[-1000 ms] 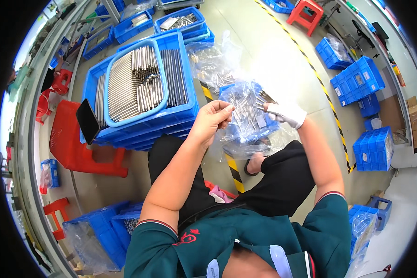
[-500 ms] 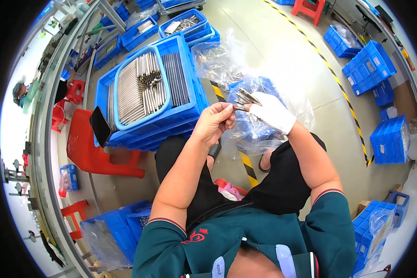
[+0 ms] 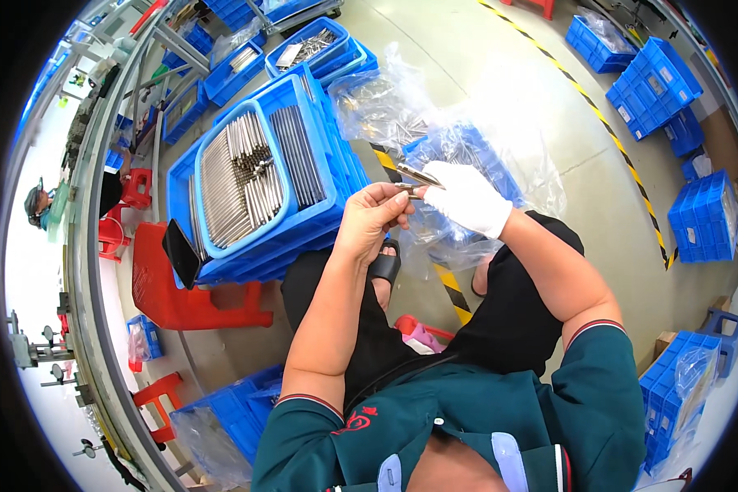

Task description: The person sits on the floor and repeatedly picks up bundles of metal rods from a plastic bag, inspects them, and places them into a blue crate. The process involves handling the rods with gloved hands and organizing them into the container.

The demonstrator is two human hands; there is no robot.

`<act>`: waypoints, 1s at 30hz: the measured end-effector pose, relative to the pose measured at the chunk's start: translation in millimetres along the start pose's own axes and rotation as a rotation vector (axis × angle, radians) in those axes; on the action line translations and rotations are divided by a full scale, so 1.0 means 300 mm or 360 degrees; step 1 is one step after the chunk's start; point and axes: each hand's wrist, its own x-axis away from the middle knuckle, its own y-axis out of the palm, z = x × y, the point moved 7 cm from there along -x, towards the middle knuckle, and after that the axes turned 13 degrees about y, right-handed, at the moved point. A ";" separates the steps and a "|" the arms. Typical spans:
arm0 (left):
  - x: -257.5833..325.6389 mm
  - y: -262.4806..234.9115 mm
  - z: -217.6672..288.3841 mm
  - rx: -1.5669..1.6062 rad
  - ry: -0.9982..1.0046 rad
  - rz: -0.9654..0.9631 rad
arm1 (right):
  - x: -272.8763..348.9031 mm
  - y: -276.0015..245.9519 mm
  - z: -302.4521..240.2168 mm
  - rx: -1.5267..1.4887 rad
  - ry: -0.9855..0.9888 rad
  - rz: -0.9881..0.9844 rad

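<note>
Both forearms are coming up from the near edge and meeting over the person's lap, elbows bent and wrists angling inward toward each other. The bare left hand (image 3: 375, 220) is curling its fingers with the thumb and forefinger pressed together, pinching the near end of a small metal rod (image 3: 412, 189) at its fingertips. The right hand (image 3: 467, 197), wearing a white glove, is closing its fingers around a few more thin metal rods (image 3: 418, 174), whose tips are sticking out to the left just above the pinched piece, so the two hands are almost touching. Both hands are hovering in front of a blue crate lined with a clear plastic bag (image 3: 467, 143), which is sitting on the floor just beyond the person's knees. To the left, a stack of blue crates (image 3: 320, 205) is resting on a red stool (image 3: 172, 295), and the top tray is holding rows of long metal rods (image 3: 246, 176) lying side by side. A dark phone (image 3: 181, 252) is leaning against the near left corner of that stack. More blue crates (image 3: 656, 82) are standing well apart on the far right of the floor
</note>
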 end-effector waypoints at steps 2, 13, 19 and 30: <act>-0.002 0.009 0.014 -0.0006 0.0023 -0.0011 | -0.003 -0.002 -0.002 -0.0004 0.0038 -0.0005; 0.009 -0.038 0.101 -0.0380 0.0431 0.0270 | 0.004 -0.042 0.005 0.0041 0.0219 -0.0076; 0.002 -0.003 0.066 -0.0314 0.0312 0.0079 | 0.029 -0.008 -0.010 0.0048 0.0034 -0.0082; 0.006 -0.007 0.067 -0.0371 0.0231 0.0094 | 0.058 -0.001 -0.051 0.0483 -0.0112 0.0184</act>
